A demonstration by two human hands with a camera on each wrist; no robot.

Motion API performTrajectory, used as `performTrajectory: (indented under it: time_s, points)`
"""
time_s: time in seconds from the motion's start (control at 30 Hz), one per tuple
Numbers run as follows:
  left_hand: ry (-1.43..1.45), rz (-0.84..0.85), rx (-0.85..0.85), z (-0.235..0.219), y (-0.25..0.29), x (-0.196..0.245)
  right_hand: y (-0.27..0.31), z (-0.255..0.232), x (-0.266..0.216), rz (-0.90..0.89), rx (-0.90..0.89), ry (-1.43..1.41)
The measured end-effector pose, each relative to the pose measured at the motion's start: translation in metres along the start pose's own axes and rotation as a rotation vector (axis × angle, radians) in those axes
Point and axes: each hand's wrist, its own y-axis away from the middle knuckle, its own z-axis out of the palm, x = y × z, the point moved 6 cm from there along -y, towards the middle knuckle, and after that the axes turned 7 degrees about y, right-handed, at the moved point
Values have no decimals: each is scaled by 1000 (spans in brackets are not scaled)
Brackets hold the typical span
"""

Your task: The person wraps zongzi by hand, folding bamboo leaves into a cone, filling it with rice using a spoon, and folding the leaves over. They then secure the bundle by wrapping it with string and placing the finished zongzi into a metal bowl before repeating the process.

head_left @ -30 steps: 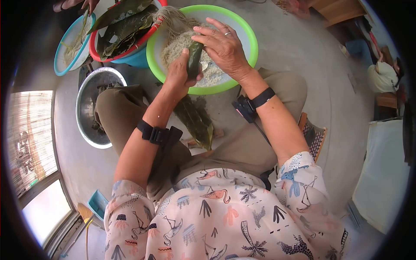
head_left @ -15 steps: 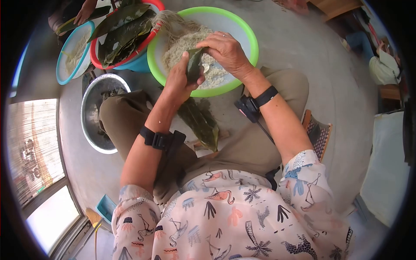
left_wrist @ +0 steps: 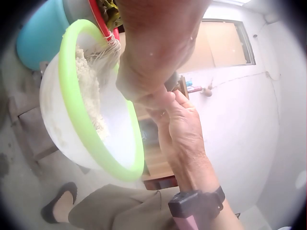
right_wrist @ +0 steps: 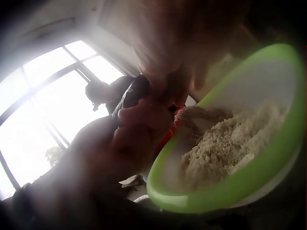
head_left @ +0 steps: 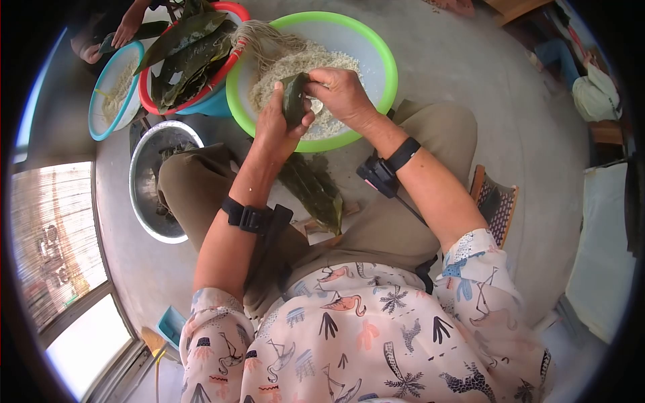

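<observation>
My left hand [head_left: 274, 126] grips a folded dark green leaf packet [head_left: 293, 101], upright, with the thumb along one side and fingers round the other. At the packet's top right edge, the thumb and curled fingers of my right hand [head_left: 341, 94] pinch the leaf. Both hands are over the near part of a green-rimmed basin [head_left: 392, 77] with pale rice grains [head_left: 292, 67] in it. Backs of the hands hide much of the packet in the wrist views; its dark edge [right_wrist: 132, 93] shows in the right wrist view. The packet's inside is hidden.
A string bundle [head_left: 259, 37] hangs over the basin's edge. Long leaves [head_left: 191, 54] fill a red-rimmed tub at left. A metal bowl [head_left: 138, 201] stands by my left knee, and loose leaves [head_left: 312, 191] lie between my legs. Another person's hand [head_left: 127, 27] is at upper left.
My right hand's fingers, stretched out over the packet a second ago, have come down and curled at its top edge. The left hand keeps its grip. The other person's hand has moved.
</observation>
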Motion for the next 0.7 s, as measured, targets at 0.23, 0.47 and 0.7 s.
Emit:
performTrajectory:
  time_s: [0.23,0.47,0.7]
  points:
    - [140,-40,-54,-5,-6,2,0,-25,-17,-191,457,-5]
    - [-61,76,57,-4,-2,8,7,-21,-9,34,249,-246]
    - [-296,207,85,2,2,14,5,5,10,281,45,-657]
